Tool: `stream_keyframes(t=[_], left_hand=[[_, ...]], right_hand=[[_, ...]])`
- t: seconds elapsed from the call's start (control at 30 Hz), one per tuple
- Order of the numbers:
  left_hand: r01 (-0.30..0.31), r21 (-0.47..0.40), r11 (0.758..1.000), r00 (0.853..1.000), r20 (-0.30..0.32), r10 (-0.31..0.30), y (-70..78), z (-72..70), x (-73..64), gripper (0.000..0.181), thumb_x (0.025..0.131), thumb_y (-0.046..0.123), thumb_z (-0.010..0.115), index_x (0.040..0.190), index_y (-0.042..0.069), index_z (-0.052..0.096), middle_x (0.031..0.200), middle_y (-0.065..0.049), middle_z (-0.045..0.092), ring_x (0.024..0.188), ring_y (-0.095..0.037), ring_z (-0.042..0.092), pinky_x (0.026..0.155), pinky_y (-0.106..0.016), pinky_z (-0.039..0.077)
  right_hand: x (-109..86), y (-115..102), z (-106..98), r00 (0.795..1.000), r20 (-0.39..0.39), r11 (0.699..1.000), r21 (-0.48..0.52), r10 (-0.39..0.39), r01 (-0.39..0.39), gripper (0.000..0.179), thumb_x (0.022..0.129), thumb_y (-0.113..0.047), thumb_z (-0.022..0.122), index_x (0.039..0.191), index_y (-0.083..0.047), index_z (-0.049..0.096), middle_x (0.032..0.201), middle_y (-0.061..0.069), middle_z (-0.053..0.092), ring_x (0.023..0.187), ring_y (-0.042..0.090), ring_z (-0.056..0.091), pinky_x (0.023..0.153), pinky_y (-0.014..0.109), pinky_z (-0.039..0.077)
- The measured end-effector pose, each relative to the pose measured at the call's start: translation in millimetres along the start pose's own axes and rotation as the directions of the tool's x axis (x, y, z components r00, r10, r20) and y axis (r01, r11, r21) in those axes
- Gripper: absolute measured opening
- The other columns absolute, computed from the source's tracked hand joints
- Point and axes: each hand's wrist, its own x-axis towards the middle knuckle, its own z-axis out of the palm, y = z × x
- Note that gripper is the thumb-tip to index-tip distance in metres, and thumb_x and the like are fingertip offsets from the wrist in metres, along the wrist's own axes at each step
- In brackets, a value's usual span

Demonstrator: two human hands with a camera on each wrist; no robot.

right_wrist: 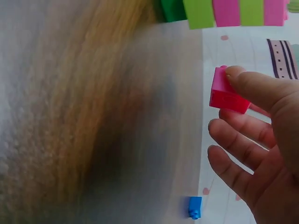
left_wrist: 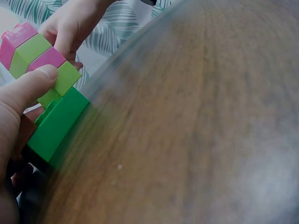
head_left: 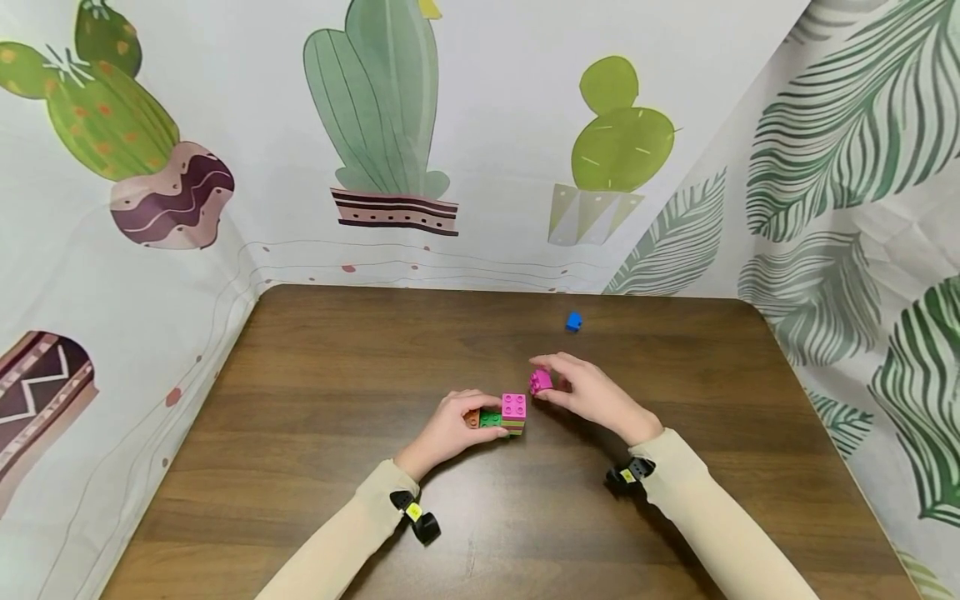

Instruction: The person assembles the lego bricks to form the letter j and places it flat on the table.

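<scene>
My left hand [head_left: 448, 423] grips a built stack of toy bricks [head_left: 513, 407] on the table, thumb on the near side. In the left wrist view a green brick [left_wrist: 60, 126] forms its base, under a column of alternating lime and pink bricks. An orange-brown brick [head_left: 472, 418] sits at its left end, partly hidden by the hand. Just right of the stack, my right hand [head_left: 596, 402] pinches a loose pink brick [right_wrist: 229, 93] between thumb and fingers, its other fingers spread. That brick is apart from the stack.
A small blue brick [head_left: 573, 322] lies near the back edge of the brown wooden table [head_left: 360, 350], beyond the right hand. Cloth printed with cacti and leaves [head_left: 502, 150] hangs behind and beside the table. Each wrist wears a black camera strap [head_left: 414, 512].
</scene>
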Motion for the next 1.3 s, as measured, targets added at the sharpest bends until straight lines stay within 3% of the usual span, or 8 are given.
stream_keyframes(t=[0.2, 0.47, 0.77, 1.3], left_hand=[[-0.020, 0.012, 1.000, 1.000, -0.006, 0.020, 0.3, -0.2, -0.6, 0.038, 0.081, 0.027, 0.092, 0.115, 0.017, 0.078, 0.106, 0.006, 0.077, 0.097, -0.007, 0.068, 0.088, -0.037, 0.042], [-0.025, 0.008, 1.000, 1.000, -0.014, 0.025, 1.2, -0.2, -1.2, 0.037, 0.081, 0.027, 0.092, 0.114, 0.017, 0.078, 0.105, 0.005, 0.077, 0.096, -0.009, 0.068, 0.087, -0.037, 0.041], [-0.029, 0.005, 1.000, 1.000, -0.011, 0.029, 1.4, -1.4, -0.2, 0.038, 0.080, 0.027, 0.092, 0.114, 0.017, 0.078, 0.105, 0.005, 0.077, 0.095, -0.008, 0.068, 0.087, -0.036, 0.041], [-0.042, -0.008, 0.999, 0.999, -0.011, 0.042, 1.2, -1.6, 0.2, 0.037, 0.081, 0.026, 0.092, 0.114, 0.017, 0.078, 0.105, 0.006, 0.077, 0.096, -0.007, 0.068, 0.088, -0.038, 0.044]], right_hand=[[-10.2, -6, -3, 0.998, -0.054, 0.998, 0.050, -0.036, 0.038, 0.044, 0.094, -0.024, 0.079, 0.134, -0.011, 0.067, 0.109, -0.004, 0.063, 0.084, 0.013, 0.057, 0.071, 0.030, 0.052], [-17.3, -17, -5, 0.992, -0.128, 0.992, 0.125, -0.016, 0.032, 0.040, 0.092, -0.018, 0.082, 0.127, -0.008, 0.066, 0.099, -0.003, 0.061, 0.075, 0.009, 0.056, 0.062, 0.026, 0.050], [-21.7, -34, -8, 0.980, -0.197, 0.976, 0.218, 0.029, 0.015, 0.041, 0.091, -0.013, 0.082, 0.126, -0.017, 0.060, 0.080, -0.004, 0.063, 0.069, 0.010, 0.058, 0.059, 0.030, 0.049], [-22.0, -52, 9, 0.987, -0.158, 0.955, 0.289, -0.022, 0.067, 0.038, 0.094, -0.010, 0.079, 0.125, -0.016, 0.059, 0.086, -0.006, 0.069, 0.072, 0.007, 0.061, 0.057, 0.031, 0.049]])
